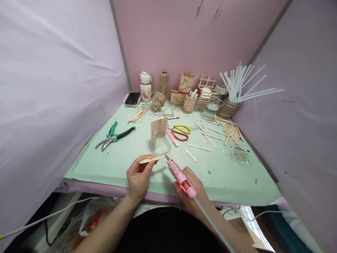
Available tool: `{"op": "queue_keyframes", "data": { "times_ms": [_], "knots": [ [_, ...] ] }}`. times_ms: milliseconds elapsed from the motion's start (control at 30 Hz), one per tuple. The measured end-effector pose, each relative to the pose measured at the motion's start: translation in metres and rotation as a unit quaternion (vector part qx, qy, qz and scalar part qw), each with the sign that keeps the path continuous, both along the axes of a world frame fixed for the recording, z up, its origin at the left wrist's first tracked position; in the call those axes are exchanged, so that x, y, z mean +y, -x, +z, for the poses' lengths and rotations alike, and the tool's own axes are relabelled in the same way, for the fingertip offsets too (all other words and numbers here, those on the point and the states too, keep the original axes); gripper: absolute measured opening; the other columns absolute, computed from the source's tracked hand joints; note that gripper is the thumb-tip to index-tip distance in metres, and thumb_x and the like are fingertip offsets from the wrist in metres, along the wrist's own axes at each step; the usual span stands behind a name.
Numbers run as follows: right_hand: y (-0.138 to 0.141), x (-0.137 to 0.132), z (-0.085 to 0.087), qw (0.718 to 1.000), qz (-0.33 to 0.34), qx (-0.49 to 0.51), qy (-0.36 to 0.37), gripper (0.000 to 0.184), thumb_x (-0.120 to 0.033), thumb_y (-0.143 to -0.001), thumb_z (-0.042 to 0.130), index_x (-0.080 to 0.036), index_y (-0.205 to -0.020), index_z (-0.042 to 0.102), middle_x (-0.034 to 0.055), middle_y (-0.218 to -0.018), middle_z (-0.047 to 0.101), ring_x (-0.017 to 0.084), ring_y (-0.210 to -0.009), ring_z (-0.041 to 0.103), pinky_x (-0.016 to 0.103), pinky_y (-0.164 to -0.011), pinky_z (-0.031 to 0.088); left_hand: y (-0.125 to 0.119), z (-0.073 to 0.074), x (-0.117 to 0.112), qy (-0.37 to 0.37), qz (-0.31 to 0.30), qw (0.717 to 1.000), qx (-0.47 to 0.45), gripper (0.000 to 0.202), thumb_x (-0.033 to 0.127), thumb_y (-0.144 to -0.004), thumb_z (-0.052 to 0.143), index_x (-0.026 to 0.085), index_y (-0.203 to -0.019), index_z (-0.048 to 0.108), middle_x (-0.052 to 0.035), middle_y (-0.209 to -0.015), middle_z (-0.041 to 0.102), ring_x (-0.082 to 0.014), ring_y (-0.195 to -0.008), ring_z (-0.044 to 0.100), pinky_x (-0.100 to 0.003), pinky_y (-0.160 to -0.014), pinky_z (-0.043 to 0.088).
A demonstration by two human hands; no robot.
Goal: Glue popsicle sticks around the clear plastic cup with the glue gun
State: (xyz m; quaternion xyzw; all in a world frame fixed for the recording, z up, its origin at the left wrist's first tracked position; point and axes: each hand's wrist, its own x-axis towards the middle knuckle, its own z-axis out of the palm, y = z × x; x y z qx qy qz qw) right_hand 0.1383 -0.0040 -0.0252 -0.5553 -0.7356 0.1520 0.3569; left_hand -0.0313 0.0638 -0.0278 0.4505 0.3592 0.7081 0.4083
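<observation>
My left hand (pixel 139 177) pinches one end of a flat wooden craft stick (pixel 153 160), which points to the right. In my right hand (pixel 193 191) is a pink hot glue gun (pixel 181 177) with a small red light lit; a long glue stick (pixel 210 219) trails from its back. The metal nozzle (pixel 166 157) is at the stick's right end; whether it touches I cannot tell. Just beyond stands a clear plastic container (pixel 162 144) with upright craft sticks (pixel 158 130) covering part of its sides.
Green-handled pruning shears (pixel 112 137) lie at left. Scissors (pixel 181 131) and a pink pen-like tool (pixel 172 137) lie behind the container. Loose craft sticks (pixel 199 147) are scattered right. Twine (pixel 158 102), a bottle (pixel 145 88), a water cup (pixel 212 109) and glue sticks (pixel 239 86) stand at the back.
</observation>
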Motion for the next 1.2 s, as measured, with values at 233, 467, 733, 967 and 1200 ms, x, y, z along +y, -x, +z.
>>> {"op": "queue_keyframes", "data": {
  "times_ms": [233, 467, 733, 967, 1200],
  "knots": [
    [-0.0023, 0.0004, -0.0024, 0.999, -0.03, -0.024, -0.016, 0.033, -0.031, -0.092, 0.048, -0.023, -0.121, 0.061, 0.0023, -0.079, 0.051, 0.018, -0.068, 0.052, 0.028, -0.062, 0.047, 0.0005, 0.0011, -0.0005, 0.016, 0.005, 1.0, -0.003, 0.012, 0.026, -0.075, 0.077, 0.017, -0.081, 0.071, -0.0032, -0.08, 0.072, -0.014, -0.07, 0.067, -0.026, -0.066, 0.056],
    [-0.0031, -0.0009, -0.0019, 1.0, -0.019, -0.023, -0.001, 0.043, -0.03, -0.093, 0.046, -0.024, -0.136, 0.054, 0.0029, -0.081, 0.05, 0.019, -0.071, 0.053, 0.029, -0.065, 0.047, 0.0008, 0.0024, -0.0011, 0.017, 0.0, 1.0, -0.008, 0.011, 0.026, -0.075, 0.077, 0.018, -0.081, 0.071, -0.0033, -0.081, 0.072, -0.0138, -0.07, 0.067, -0.026, -0.066, 0.056],
    [-0.0045, -0.0003, -0.0012, 1.0, -0.024, -0.008, -0.006, 0.038, -0.033, -0.094, 0.046, -0.023, -0.129, 0.057, 0.0022, -0.079, 0.049, 0.018, -0.069, 0.052, 0.028, -0.063, 0.046, 0.0002, 0.0019, -0.0009, 0.013, 0.008, 1.0, -0.013, 0.01, 0.024, -0.075, 0.077, 0.017, -0.081, 0.071, -0.0036, -0.082, 0.072, -0.014, -0.071, 0.067, -0.026, -0.067, 0.057],
    [-0.0049, 0.0006, -0.0024, 1.0, -0.026, -0.01, -0.01, 0.032, -0.031, -0.093, 0.048, -0.022, -0.12, 0.062, 0.0021, -0.077, 0.05, 0.018, -0.068, 0.051, 0.028, -0.062, 0.045, 0.0006, 0.0013, -0.0009, 0.0, 0.008, 1.0, -0.016, 0.008, 0.021, -0.077, 0.076, 0.017, -0.082, 0.072, -0.0029, -0.082, 0.072, -0.0127, -0.071, 0.067, -0.025, -0.067, 0.057],
    [-0.0055, 0.0, 0.0017, 0.999, -0.037, 0.0, -0.005, 0.027, -0.032, -0.093, 0.048, -0.02, -0.111, 0.064, 0.0018, -0.077, 0.049, 0.017, -0.066, 0.051, 0.027, -0.06, 0.043, 0.0009, 0.0004, 0.0, 0.0, 0.022, 1.0, -0.015, 0.009, 0.022, -0.076, 0.076, 0.017, -0.082, 0.072, -0.0029, -0.081, 0.072, -0.0125, -0.07, 0.067, -0.024, -0.065, 0.057]
  ]
}}
